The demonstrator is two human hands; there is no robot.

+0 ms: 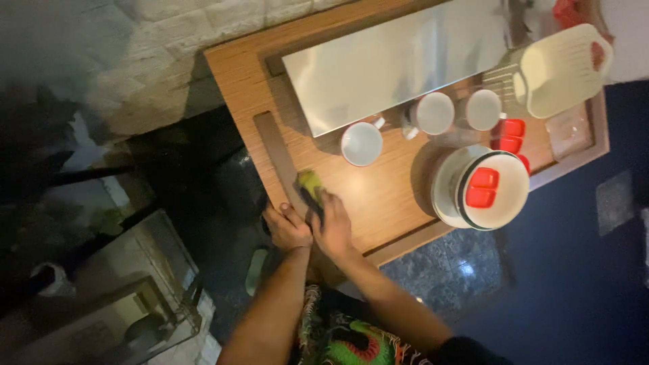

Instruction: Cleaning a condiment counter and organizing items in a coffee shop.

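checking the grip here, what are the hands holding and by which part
The right hand presses on the near end of a yellow-green sponge. The left hand grips the wooden tray's edge.

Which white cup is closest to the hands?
The white cup standing alone on the wood, left of the other two cups, nearest the right hand holding the sponge.

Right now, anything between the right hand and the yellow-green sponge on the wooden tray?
Nothing visible. The right hand is already on the yellow-green sponge, pressing it on the wooden tray near its raised strip. The left hand rests at the tray edge beside it. The nearest white cup stands apart, further up the tray.
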